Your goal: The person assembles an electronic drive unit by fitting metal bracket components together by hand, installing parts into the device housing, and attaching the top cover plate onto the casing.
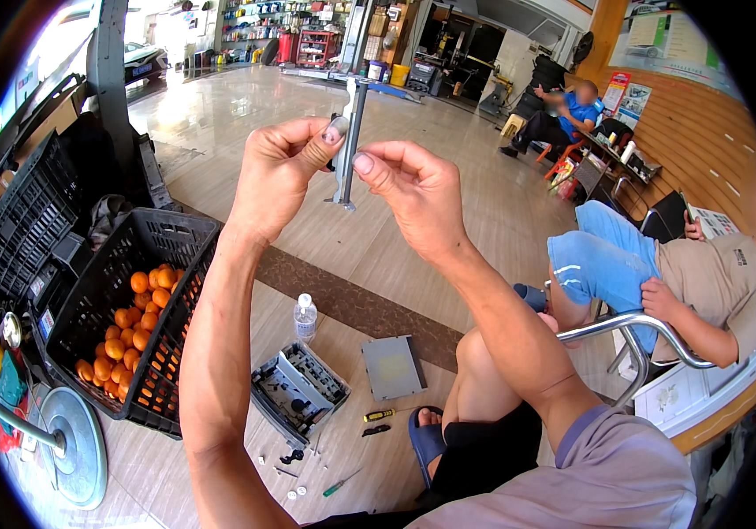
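Note:
Both my hands are raised in front of me at chest height or higher, close together. My left hand (283, 172) pinches a small greyish, rounded piece (340, 125) between thumb and fingers; its kind is too small to tell. Just to its right, my right hand (415, 189) has thumb and forefinger pressed together, and whatever they may hold is hidden. Below on the floor lies an opened grey device housing (301, 392) with dark parts inside. Beside it rests a flat grey metal cover (394, 368). A yellow-and-black screwdriver (379, 415) and a green-handled screwdriver (342, 481) lie nearby.
A water bottle (305, 317) stands behind the housing. Small white round parts (297, 493) lie nearer me. At left are a black crate (197, 231) of oranges and a round stand base (74, 448). A seated person (704, 282) is at right, another (572, 115) farther back. A metal post (353, 145) rises behind my hands.

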Demonstrator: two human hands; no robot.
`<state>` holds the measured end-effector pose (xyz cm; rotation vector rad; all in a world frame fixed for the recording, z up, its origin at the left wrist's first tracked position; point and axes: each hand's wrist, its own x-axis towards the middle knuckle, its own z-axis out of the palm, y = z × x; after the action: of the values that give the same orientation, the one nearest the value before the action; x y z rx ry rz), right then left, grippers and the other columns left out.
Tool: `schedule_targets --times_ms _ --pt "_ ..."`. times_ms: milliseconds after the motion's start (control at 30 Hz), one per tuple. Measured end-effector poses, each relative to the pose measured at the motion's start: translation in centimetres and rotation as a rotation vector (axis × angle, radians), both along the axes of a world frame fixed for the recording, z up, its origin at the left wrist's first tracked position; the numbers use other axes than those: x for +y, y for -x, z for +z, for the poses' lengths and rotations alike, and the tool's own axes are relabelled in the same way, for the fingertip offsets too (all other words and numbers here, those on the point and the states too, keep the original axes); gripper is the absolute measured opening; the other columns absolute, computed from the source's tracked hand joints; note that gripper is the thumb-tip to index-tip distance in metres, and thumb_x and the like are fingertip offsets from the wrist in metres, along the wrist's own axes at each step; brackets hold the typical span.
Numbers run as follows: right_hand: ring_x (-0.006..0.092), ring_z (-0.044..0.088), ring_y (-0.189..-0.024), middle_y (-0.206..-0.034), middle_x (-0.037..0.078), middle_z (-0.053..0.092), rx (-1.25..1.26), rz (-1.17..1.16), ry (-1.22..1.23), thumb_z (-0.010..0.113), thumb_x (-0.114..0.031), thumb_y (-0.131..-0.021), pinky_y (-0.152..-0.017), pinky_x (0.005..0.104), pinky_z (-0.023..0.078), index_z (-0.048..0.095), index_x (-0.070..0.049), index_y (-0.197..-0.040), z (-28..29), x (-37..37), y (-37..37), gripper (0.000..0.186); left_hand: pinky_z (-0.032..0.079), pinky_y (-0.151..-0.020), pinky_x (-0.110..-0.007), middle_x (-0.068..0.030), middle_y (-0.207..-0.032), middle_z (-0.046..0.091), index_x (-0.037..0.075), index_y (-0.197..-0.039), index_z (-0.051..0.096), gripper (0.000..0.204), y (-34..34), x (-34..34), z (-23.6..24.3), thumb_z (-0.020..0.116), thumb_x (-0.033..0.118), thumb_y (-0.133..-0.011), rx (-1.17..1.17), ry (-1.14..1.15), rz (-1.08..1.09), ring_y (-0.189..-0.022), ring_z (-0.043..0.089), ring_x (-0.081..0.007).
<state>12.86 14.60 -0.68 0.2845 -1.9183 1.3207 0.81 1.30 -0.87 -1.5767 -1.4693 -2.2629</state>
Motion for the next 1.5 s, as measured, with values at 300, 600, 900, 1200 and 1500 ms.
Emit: schedule_targets --times_ms 300,600,900,1200,1500 --pt "0.0086 0.063 -0.081 -0.088 0.006 0.07 0.0 0.014 0.007 0.073 -0.017 -0.09 -0.071 0.0221 0.051 0.068 0.003 -0.1 -0.14 -0.02 0.17 0.023 0.046 -0.069 -0.024 0.0019 -0.077 0.066 0.003 -0.093 0.074 0.017 0.15 0.04 -0.2 0.066 0.018 -0.094 0.001 -0.004 -0.002 -0.072 0.054 -0.0057" --pt "0.0093 0.064 -0.081 -0.088 0.007 0.071 0.006 0.044 0.022 0.074 -0.017 -0.088 -0.07 0.0226 0.052 0.068 0.002 -0.099 -0.23 -0.08 0.26 0.022 0.048 -0.068 -0.024 0.001 -0.078 0.068 0.001 -0.095 0.073 0.017 0.26 0.28 -0.41 0.065 0.016 -0.095 0.022 0.008 -0.009 -0.073 0.056 -0.0049" --pt "0.0089 0.064 -0.079 -0.086 0.006 0.07 -0.009 0.055 0.022 0.076 -0.018 -0.087 -0.069 0.0229 0.052 0.068 0.002 -0.099 -0.33 -0.05 0.37 0.025 0.048 -0.072 -0.025 0.0008 -0.081 0.069 0.002 -0.095 0.074 0.017 -0.14 0.56 -0.5 0.066 0.017 -0.094 0.022 0.017 -0.028 -0.076 0.057 -0.0064" --pt "0.0094 0.064 -0.079 -0.087 0.008 0.071 -0.02 0.041 0.038 0.079 -0.02 -0.083 -0.07 0.0235 0.053 0.068 0.003 -0.1 -0.45 0.03 0.66 0.031 0.048 -0.072 -0.025 0.0003 -0.083 0.07 0.0 -0.098 0.073 0.017 -0.06 0.51 -0.43 0.064 0.014 -0.095 0.032 0.052 -0.046 -0.077 0.057 -0.0061" --pt "0.01 0.064 -0.079 -0.088 0.007 0.07 -0.06 0.045 0.036 0.083 -0.024 -0.08 -0.07 0.0241 0.053 0.067 0.002 -0.101 -0.48 -0.15 0.59 0.037 0.048 -0.073 -0.025 0.0006 -0.084 0.07 0.001 -0.1 0.073 0.016 0.09 0.53 -0.65 0.067 0.014 -0.093 0.02 0.065 -0.09 -0.079 0.057 -0.0061"
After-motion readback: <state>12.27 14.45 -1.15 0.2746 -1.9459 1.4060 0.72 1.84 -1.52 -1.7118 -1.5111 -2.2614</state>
